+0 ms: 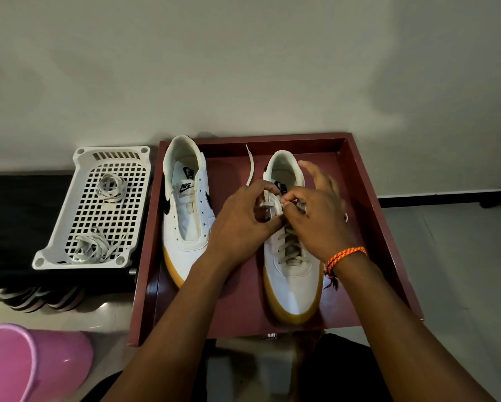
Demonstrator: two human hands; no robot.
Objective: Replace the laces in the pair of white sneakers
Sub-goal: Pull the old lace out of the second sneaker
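Working near to far, the right sneaker [294, 274] lies in the dark red tray [371, 198] with its gum-soled toe toward the person and its heel opening away, so its long axis runs almost straight out from the body. The lace [289, 245] crosses the lower eyelets in neat rungs, and both hands meet just beyond the last rung, at the top of the tongue. The left hand [243, 221] comes in from the left side, fingers curled, seeming to pinch a loop of lace; the right hand [316, 216] (the one with the orange braided wristband [345, 256]) pinches the lace between thumb and forefinger, its other fingers spread and blurred over the collar. One free end [250, 166] trails away past the left hand toward the far wall of the tray. My judgement is that this shoe is at the tying or last-eyelet stage, and whatever comes next is pulled across the shoe's axis, each hand to its own side.

The left sneaker [185, 204] stands just beside it, parallel, eyelets bare and no lace in it. Further left, outside the tray, a white perforated basket [78, 210] holds two loose bundles of laces [92, 248], nearer to the left hand.
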